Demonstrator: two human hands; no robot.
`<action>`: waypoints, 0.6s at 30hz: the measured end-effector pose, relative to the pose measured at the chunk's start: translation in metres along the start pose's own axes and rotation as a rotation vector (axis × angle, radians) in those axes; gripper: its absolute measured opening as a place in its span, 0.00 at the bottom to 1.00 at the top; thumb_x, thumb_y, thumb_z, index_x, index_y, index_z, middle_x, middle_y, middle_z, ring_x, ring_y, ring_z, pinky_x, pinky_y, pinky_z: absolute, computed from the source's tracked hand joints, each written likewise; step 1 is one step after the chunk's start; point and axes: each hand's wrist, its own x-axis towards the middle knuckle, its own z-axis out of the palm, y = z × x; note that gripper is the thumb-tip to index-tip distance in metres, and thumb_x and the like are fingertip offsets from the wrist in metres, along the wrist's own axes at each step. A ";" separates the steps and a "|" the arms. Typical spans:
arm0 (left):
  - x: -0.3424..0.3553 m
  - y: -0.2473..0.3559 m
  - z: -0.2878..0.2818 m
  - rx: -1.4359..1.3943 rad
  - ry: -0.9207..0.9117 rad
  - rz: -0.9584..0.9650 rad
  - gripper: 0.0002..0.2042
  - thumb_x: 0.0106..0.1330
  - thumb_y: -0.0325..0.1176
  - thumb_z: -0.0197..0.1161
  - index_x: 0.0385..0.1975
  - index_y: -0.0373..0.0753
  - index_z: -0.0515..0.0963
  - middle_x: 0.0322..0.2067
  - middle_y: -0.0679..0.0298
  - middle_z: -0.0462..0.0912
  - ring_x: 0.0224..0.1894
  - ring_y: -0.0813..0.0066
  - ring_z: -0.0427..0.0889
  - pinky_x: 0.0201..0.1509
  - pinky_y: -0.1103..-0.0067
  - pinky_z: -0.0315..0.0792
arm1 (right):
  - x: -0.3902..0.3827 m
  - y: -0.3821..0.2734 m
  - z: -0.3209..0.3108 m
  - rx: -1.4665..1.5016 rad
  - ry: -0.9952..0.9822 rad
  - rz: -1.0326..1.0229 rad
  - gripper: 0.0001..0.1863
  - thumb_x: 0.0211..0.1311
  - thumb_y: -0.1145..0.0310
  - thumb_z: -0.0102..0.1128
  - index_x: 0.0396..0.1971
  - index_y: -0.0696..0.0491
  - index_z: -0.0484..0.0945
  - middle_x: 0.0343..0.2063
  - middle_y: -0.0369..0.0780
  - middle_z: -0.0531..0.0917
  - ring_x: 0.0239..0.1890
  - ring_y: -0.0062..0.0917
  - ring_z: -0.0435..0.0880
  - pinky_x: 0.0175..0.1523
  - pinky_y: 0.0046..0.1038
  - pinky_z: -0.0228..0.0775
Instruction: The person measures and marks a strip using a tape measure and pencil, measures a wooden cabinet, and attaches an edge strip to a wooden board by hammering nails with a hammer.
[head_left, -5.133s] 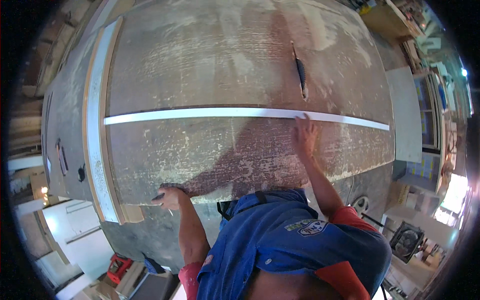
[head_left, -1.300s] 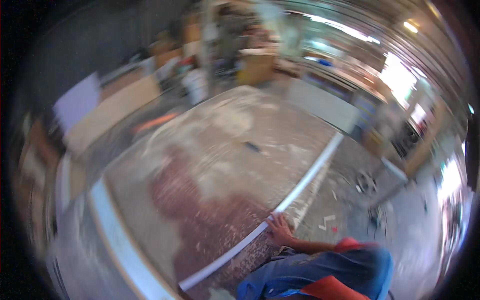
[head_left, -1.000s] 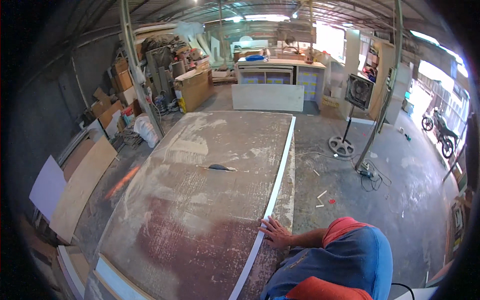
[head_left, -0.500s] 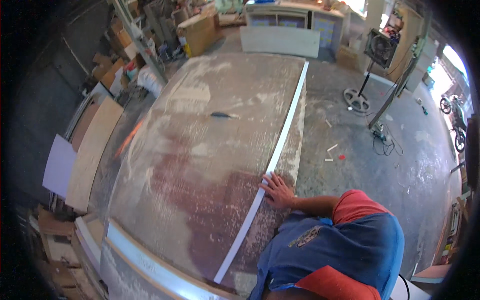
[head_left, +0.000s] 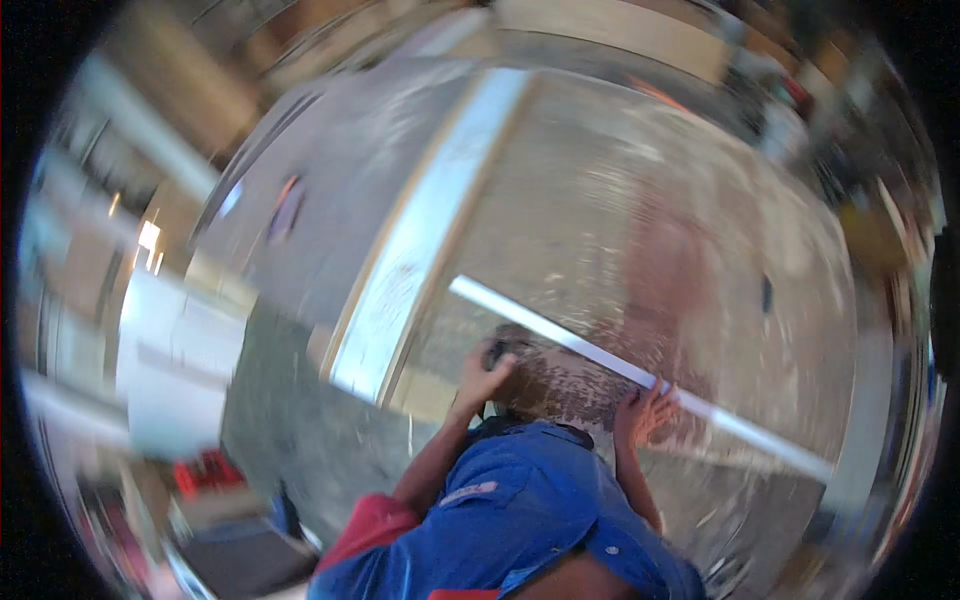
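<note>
A long narrow white strip (head_left: 570, 340) lies slantwise across a large worn, stained board (head_left: 560, 210). My right hand (head_left: 650, 412) rests on the strip near its middle, fingers spread and pressing flat. To the left, at the board's near edge, my left hand (head_left: 482, 378) is closed round a small dark object (head_left: 495, 352); blur and the fingers hide what kind it is. That hand is apart from the strip. Left of the strip's near end runs a pale, shiny panel (head_left: 415, 245) with wooden edging.
A dark thin piece (head_left: 767, 293) lies toward the board's right side. Another small dark-and-orange item (head_left: 287, 208) is on the grey surface at left. White sheets (head_left: 180, 365) stand at far left, above a red case (head_left: 208, 470). Long boards (head_left: 620, 38) lean at the back.
My view has swung left, bringing the edged panel toward the middle. The left hand has come into sight, closed on a dark object. My right hand stays on the white strip.
</note>
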 end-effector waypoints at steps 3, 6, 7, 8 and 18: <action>-0.066 0.003 -0.007 0.114 -0.019 -0.028 0.28 0.58 0.53 0.67 0.47 0.33 0.77 0.39 0.50 0.83 0.42 0.57 0.81 0.49 0.67 0.72 | 0.000 0.009 0.015 -0.044 0.051 -0.089 0.30 0.66 0.56 0.53 0.67 0.47 0.63 0.72 0.49 0.52 0.72 0.61 0.44 0.72 0.58 0.39; -0.122 -0.013 -0.010 0.220 -0.088 -0.086 0.27 0.58 0.55 0.65 0.43 0.34 0.78 0.34 0.50 0.83 0.37 0.56 0.82 0.43 0.66 0.74 | 0.009 0.027 0.017 -0.186 0.003 -0.114 0.29 0.68 0.53 0.49 0.67 0.45 0.64 0.70 0.49 0.58 0.72 0.57 0.49 0.72 0.58 0.40; -0.140 -0.022 -0.014 0.213 -0.174 -0.161 0.27 0.60 0.56 0.63 0.46 0.36 0.77 0.36 0.49 0.83 0.41 0.55 0.83 0.46 0.66 0.74 | 0.015 0.031 0.004 -0.245 -0.121 -0.122 0.29 0.68 0.51 0.49 0.66 0.45 0.64 0.68 0.49 0.61 0.72 0.54 0.52 0.72 0.58 0.41; -0.159 -0.043 -0.015 0.341 -0.117 -0.178 0.29 0.57 0.58 0.63 0.43 0.35 0.78 0.33 0.48 0.83 0.39 0.52 0.82 0.45 0.64 0.74 | 0.022 0.031 -0.010 -0.296 -0.239 -0.150 0.29 0.68 0.50 0.49 0.66 0.45 0.65 0.66 0.49 0.65 0.72 0.51 0.55 0.71 0.58 0.42; -0.398 -0.241 -0.084 0.104 0.409 -1.067 0.31 0.53 0.63 0.63 0.31 0.33 0.83 0.28 0.52 0.84 0.32 0.59 0.84 0.37 0.65 0.75 | 0.036 0.100 -0.021 0.030 -0.452 -0.664 0.33 0.65 0.51 0.59 0.61 0.59 0.69 0.56 0.53 0.75 0.59 0.48 0.74 0.63 0.42 0.65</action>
